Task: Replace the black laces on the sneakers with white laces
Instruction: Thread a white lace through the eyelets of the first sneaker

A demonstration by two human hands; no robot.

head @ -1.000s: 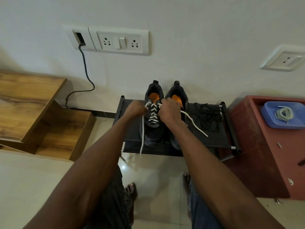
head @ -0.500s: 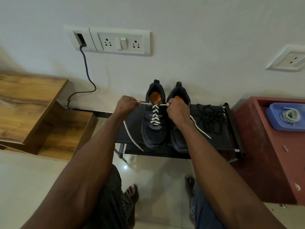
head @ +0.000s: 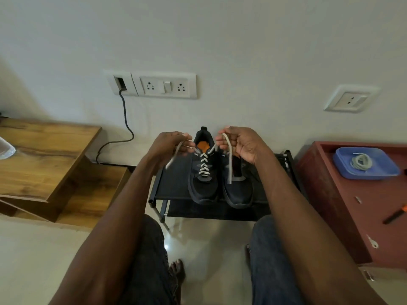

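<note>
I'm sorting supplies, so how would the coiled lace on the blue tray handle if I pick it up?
The coiled lace probably feels light and floppy: the white lace hanging from the right hand droops limply. It would likely uncoil, since nothing visibly binds it. The blue tray looks shallow, so the lace may slide out.

Black sneakers [head: 220, 183] with orange insoles [head: 203, 146], criss-crossed on the left one by a white lace [head: 204, 165]. Black shelf [head: 174, 183] beneath; blue tray [head: 343, 164] holding a pale grey-white coiled lace [head: 361, 161] on a dark red cabinet [head: 343, 205]. Brown wood-grain tabletop [head: 44, 155] against a white wall [head: 242, 40].
</note>
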